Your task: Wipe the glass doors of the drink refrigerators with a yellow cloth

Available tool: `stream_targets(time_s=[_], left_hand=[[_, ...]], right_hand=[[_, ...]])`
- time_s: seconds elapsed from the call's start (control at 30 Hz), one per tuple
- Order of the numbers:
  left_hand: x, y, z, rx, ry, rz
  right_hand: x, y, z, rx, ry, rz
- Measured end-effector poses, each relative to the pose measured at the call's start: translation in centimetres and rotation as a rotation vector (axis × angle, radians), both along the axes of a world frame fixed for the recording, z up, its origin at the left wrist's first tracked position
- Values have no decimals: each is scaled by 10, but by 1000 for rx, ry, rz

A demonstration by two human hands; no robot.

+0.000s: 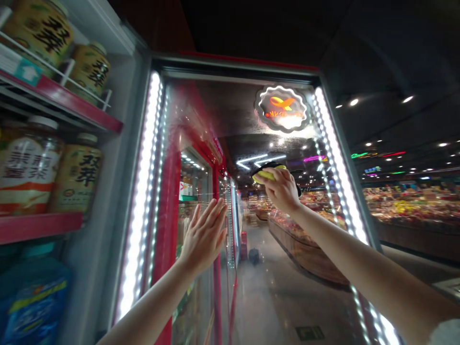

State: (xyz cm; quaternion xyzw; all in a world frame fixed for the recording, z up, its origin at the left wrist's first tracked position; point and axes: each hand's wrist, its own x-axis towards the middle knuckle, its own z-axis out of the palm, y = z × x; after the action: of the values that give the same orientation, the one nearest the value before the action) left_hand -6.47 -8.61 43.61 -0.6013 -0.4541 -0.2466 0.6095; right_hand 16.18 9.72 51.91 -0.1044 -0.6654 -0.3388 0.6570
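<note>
A glass cooler door [237, 66] with bright LED strips down both sides stands open in front of me. My left hand [204, 235] is raised near the middle of the glass, its fingers stretched out and nothing in it. Higher and to the right, my right hand [282, 189] holds a yellow-green cloth [265, 175] against the glass, with its fingers wrapped over it. A dark shape shows just behind the cloth and fingers. Above that hand is a lit round sign [282, 109] with an orange logo, seen reversed.
Shelves [39, 229] on the left hold several jars [77, 172] and a blue bottle [38, 297]. Red-framed coolers [217, 239] show through or in the glass. Display counters of packaged goods [413, 206] stand at the right.
</note>
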Motion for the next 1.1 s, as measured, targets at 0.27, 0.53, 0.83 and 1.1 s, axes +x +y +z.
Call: stream_targets(time_s=[0.27,0.53,0.83,1.1], left_hand=[[-9,-10,-8,0,-31,40],[-27,-25,-16,16,-64,41],[-34,-24,2,127,-218,-16],[-57,-33,-8,195,-289,-82]], right_hand=[[-63,-43,28,-110,212,55],[-48,-33,20,-146,204,8],[-94,-73,14,28,-136,27],[-125,-84,38,-100,205,87]])
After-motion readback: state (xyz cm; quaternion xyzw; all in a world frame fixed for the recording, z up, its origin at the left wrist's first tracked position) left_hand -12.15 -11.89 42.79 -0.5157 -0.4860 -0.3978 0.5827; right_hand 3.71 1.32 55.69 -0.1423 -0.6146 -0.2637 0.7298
